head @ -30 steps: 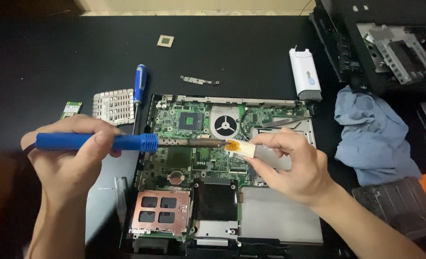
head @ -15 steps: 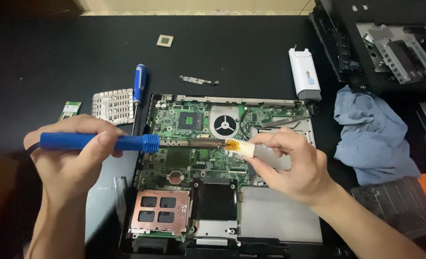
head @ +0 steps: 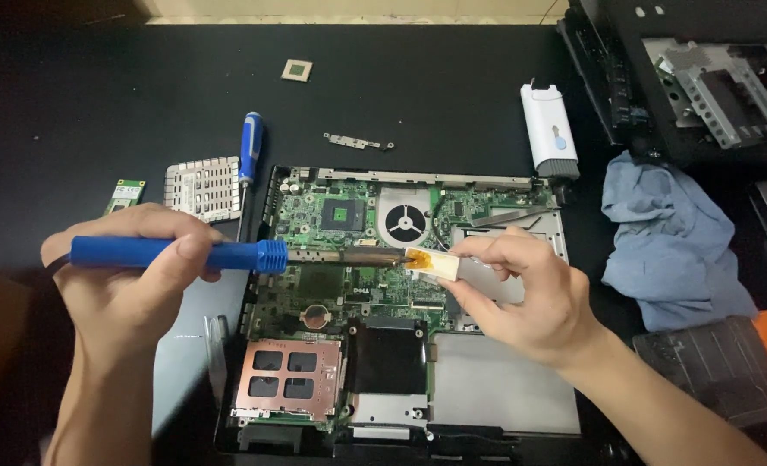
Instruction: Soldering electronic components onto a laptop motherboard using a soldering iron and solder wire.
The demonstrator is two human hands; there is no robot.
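The main hazard here is heat in the wrong place: the left hand (head: 129, 276) is closed in a full grip around the blue handle of a soldering iron (head: 228, 255), whose metal shaft runs level to the right across the opened laptop motherboard (head: 332, 259), and a small wobble could, in my judgement, drop the shaft onto the green board or its components below and scorch them. The tip is buried in a small tin of amber flux paste (head: 431, 261), pinched narrowly between the thumb and fingertips of the right hand (head: 530, 302); those fingertips sit just beside the hot end, so a slip of the tin or a push too far could burn them, and the tin is held only by its edges, so it might tilt and smear paste over the board. The tin lies at the centre of the frame, just below the round cooling fan (head: 401, 220), to the left of the right palm and well to the right of the left hand. A spare blue screwdriver (head: 250, 148) lies at the upper left of the laptop, and a crumpled blue cloth (head: 668, 242) at the right.
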